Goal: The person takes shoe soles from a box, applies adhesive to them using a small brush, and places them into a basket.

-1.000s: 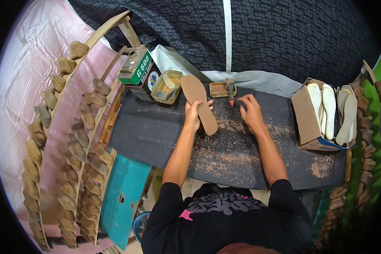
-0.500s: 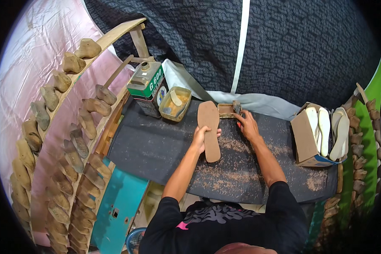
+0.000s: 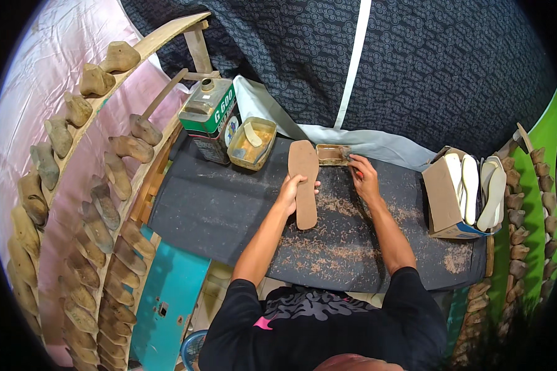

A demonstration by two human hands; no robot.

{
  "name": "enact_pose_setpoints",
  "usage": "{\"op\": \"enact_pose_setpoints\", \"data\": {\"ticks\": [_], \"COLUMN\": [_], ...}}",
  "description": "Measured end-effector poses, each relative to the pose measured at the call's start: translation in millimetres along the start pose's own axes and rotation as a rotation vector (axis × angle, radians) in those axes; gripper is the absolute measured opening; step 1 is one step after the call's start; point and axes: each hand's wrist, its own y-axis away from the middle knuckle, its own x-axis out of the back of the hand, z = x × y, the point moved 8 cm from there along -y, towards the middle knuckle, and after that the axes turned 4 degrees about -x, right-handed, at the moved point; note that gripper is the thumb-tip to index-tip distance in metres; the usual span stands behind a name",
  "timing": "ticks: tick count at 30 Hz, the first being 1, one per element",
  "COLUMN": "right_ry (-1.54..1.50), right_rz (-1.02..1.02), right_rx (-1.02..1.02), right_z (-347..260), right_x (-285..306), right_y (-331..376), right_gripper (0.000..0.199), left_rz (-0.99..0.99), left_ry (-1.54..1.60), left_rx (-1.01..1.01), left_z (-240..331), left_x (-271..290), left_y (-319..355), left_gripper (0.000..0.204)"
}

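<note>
My left hand grips a brown shoe sole near its middle, thumb across the flat face. The sole stands lengthwise, its wider end toward the far side of the table. My right hand is closed, with a bit of a red-handled tool showing at the palm; its kind is hidden. Its fingertips are beside a small shallow tray. A dark grey lump sits at the tray's right end, close to those fingertips; I cannot tell whether they touch.
Brown shavings litter the dark table. At the back left stand a green-and-black metal can and a glue-stained tub. A cardboard box of pale soles is at right. Racks of wooden shoe lasts flank both sides.
The whole view has shifted slightly. My right hand has drawn back a little from the grey lump at the tray. My left hand still holds the sole in much the same pose.
</note>
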Motion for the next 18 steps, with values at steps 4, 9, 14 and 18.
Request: {"op": "enact_pose_setpoints", "data": {"ticks": [4,9,14,18], "right_ry": [0.000,0.022,-0.004,0.005], "right_rz": [-0.009,-0.015,-0.010,-0.003], "right_rx": [-0.032,-0.037,-0.052,-0.058], "right_z": [11.9,12.1,17.2,17.2], "right_x": [-9.6,-18.1,-19.7,-20.5], "right_y": [2.9,1.2,1.1,-0.4], "right_gripper": [0.022,0.020,0.019,0.017], "left_rz": [-0.041,-0.018,-0.046,-0.192], "left_ry": [-0.005,-0.041,-0.050,-0.034], "left_rx": [-0.002,0.000,0.011,0.004], "left_z": [-6.7,-12.2,-12.3,-10.9], "left_x": [-1.9,11.2,9.6,2.6], "left_y": [-3.8,-5.7,-4.9,-5.2], "left_gripper": [0.039,0.038,0.040,0.050]}}
